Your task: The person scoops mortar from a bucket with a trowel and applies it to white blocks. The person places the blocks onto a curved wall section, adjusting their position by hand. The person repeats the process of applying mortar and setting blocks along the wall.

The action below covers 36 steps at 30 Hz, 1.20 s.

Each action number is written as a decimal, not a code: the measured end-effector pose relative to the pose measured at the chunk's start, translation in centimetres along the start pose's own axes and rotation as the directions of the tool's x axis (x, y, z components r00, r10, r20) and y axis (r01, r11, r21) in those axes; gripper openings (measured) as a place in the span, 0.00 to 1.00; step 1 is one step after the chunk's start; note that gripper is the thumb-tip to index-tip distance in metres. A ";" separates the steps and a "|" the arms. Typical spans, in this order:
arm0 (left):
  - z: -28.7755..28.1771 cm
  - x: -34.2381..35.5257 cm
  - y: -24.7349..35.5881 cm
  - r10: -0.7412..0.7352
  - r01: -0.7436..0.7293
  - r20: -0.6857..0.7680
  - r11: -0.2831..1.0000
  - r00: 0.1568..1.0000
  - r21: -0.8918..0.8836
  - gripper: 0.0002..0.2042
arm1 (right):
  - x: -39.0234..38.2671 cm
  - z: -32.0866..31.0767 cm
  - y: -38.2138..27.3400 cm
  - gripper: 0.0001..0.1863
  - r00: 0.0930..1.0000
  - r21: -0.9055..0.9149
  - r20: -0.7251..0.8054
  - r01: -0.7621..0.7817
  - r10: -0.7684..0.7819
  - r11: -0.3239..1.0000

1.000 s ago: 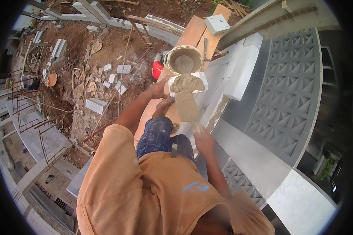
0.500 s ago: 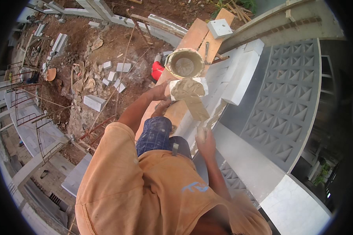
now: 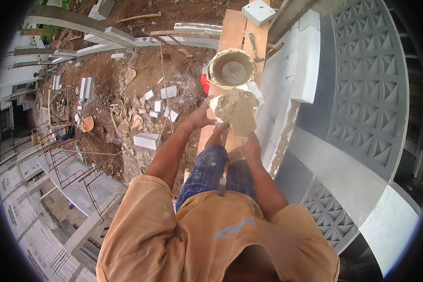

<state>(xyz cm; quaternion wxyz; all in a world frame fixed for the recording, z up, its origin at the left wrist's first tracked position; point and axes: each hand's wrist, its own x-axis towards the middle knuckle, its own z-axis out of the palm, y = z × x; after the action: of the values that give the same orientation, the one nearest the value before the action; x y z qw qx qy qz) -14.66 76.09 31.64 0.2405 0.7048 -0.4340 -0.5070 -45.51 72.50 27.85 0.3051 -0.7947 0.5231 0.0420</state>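
Note:
A white block [image 3: 214, 105] lies on the planks below the bucket, its top heaped with wet grey-brown mortar [image 3: 231, 101]. My left hand [image 3: 202, 116] grips the block's left edge. In my right hand [image 3: 252, 149] is a trowel [image 3: 245, 126], its blade coated with mortar and set against the near side of the heap. The trowel's handle is mostly hidden in my fist. Just beyond the block stands a mortar-crusted bucket [image 3: 232, 71]. To the right, a strip of mortar [image 3: 285, 134] runs along the white block wall [image 3: 278, 89].
Wooden planks [image 3: 231, 28] run away from me, bearing a long-handled tool [image 3: 254, 47] and another white block [image 3: 258, 12]. Grey patterned panels [image 3: 369, 75] stand at the right. Down left are red soil, scattered blocks [image 3: 145, 140] and metal scaffolding [image 3: 61, 162].
My right hand has brought the trowel from beside the wall up to the mortar heap on the block. My left hand stays at the block. The whole view has turned.

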 end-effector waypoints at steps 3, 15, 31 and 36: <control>-0.2 -0.1 0.4 -0.030 0.030 0.000 0.999 1.000 0.020 0.62 | -4.8 -1.7 1.8 0.25 0.998 0.036 0.057 -0.043 0.041 0.998; -1.1 0.2 1.8 -0.124 0.124 0.044 0.992 0.991 0.006 0.56 | -1.8 -9.3 -5.1 0.20 0.720 0.676 0.682 -0.550 -0.132 0.491; -2.1 3.7 -1.3 0.155 -0.158 0.075 0.987 0.985 0.033 0.50 | 19.9 -13.7 5.3 0.28 0.917 0.136 0.323 -0.291 0.236 0.947; -2.1 3.4 -1.4 0.100 -0.105 0.063 0.992 0.993 0.076 0.48 | 28.1 -16.7 -4.2 0.29 0.960 -0.037 0.277 -0.014 0.024 0.999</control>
<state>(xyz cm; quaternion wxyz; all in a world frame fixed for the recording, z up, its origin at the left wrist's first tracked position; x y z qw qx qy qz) -11.81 73.68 29.56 0.2251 0.6753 -0.4962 -0.4970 -33.50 42.13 32.36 0.3610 -0.7812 0.4818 0.1651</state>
